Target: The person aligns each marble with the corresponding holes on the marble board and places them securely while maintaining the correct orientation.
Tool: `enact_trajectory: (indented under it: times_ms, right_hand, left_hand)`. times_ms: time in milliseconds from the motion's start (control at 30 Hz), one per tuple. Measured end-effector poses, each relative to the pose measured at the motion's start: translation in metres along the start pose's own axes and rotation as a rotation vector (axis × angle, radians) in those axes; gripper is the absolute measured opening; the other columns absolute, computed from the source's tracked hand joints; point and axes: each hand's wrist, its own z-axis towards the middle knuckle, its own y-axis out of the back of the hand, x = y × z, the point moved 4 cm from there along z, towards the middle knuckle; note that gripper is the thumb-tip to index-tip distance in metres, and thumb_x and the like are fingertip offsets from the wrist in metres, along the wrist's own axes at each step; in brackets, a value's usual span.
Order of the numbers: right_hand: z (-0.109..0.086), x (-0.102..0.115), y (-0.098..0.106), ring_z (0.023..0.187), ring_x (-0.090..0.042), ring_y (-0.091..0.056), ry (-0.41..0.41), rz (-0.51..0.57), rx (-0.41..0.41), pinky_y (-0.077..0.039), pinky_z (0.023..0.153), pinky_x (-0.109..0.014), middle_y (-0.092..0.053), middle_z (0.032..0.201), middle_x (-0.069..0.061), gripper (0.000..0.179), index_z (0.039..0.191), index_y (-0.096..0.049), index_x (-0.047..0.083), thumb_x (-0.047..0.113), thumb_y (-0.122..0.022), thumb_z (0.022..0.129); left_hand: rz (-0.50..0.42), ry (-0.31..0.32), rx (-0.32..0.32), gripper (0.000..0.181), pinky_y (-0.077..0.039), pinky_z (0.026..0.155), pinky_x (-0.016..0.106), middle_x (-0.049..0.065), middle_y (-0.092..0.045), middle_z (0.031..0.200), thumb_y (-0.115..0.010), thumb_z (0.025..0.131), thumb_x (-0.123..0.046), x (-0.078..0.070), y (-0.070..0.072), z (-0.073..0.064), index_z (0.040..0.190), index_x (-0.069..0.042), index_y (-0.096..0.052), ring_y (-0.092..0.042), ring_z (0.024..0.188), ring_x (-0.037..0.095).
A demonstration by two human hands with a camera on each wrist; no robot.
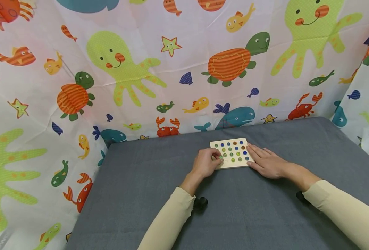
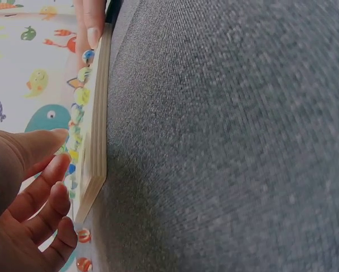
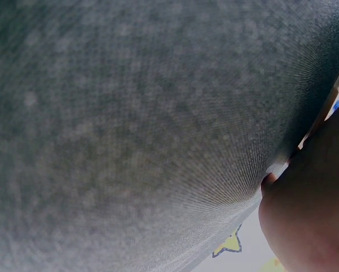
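A pale wooden board (image 1: 231,165) with rows of coloured glass marbles (image 1: 231,154) lies flat on the table. At its near left corner my left hand (image 1: 204,162) pinches a green marble (image 1: 221,158) between thumb and forefinger, low over the board. In the left wrist view the other fingers curl loosely beside the board's layered edge (image 2: 98,130). My right hand (image 1: 267,162) rests with fairly straight fingers on the board's right side, fingertips over its edge. The right wrist view shows mostly cloth, with part of the right hand (image 3: 310,209) at the right.
Grey cloth (image 1: 134,194) covers the table. Behind it and at both sides hangs a white curtain (image 1: 184,66) printed with sea animals. A small black device (image 1: 200,203) sits at the left wrist, another (image 1: 302,198) at the right.
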Motion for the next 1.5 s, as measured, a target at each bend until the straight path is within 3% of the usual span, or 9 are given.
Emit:
enact_trajectory:
  times_ms: [267, 633, 800, 1167, 1500]
  right_hand:
    - [0.004, -0.011, -0.009, 0.153, -0.044, -0.018, 0.041, 0.061, -0.051, -0.013, 0.115, -0.070, -0.016, 0.168, -0.024, 0.074, 0.161, -0.020, -0.001, 0.046, -0.042, 0.109]
    - [0.007, -0.020, -0.015, 0.153, -0.043, -0.018, 0.046, 0.035, -0.053, -0.014, 0.116, -0.068, -0.015, 0.169, -0.021, 0.077, 0.162, -0.018, 0.001, 0.053, -0.038, 0.108]
    - [0.010, -0.025, -0.018, 0.155, -0.040, -0.015, 0.012, -0.003, -0.027, -0.012, 0.118, -0.066, -0.011, 0.170, -0.018, 0.078, 0.163, -0.015, 0.002, 0.055, -0.034, 0.109]
    - [0.006, -0.014, -0.010, 0.153, -0.044, -0.019, 0.038, 0.036, -0.052, -0.013, 0.116, -0.069, -0.016, 0.168, -0.023, 0.076, 0.161, -0.020, -0.001, 0.049, -0.041, 0.109]
    - [0.010, -0.025, -0.019, 0.155, -0.041, -0.015, 0.006, -0.005, -0.019, -0.011, 0.118, -0.066, -0.011, 0.170, -0.019, 0.080, 0.163, -0.015, 0.001, 0.058, -0.029, 0.108]
  left_hand:
    - [0.003, 0.013, 0.028, 0.013, -0.048, 0.066, 0.026, -0.013, -0.069, 0.084, -0.078, 0.093, -0.024, -0.001, -0.009, 0.002, 0.104, -0.017, -0.078, -0.058, 0.068, -0.001]
    - [0.032, 0.016, 0.022, 0.010, -0.049, 0.069, 0.028, -0.016, -0.068, 0.082, -0.078, 0.093, -0.027, -0.002, -0.015, 0.004, 0.101, -0.021, -0.078, -0.058, 0.072, 0.000]
    - [0.041, 0.018, 0.017, 0.012, -0.049, 0.069, 0.028, -0.016, -0.068, 0.083, -0.078, 0.092, -0.028, -0.003, -0.016, 0.004, 0.103, -0.021, -0.079, -0.059, 0.074, 0.001]
    - [0.049, 0.016, 0.015, 0.011, -0.049, 0.070, 0.028, -0.017, -0.067, 0.082, -0.078, 0.092, -0.027, -0.004, -0.018, 0.004, 0.102, -0.021, -0.079, -0.059, 0.076, 0.002]
    - [0.046, 0.001, 0.024, 0.013, -0.051, 0.072, 0.029, -0.015, -0.069, 0.084, -0.077, 0.092, -0.025, -0.005, -0.018, 0.001, 0.104, -0.020, -0.079, -0.063, 0.080, 0.005]
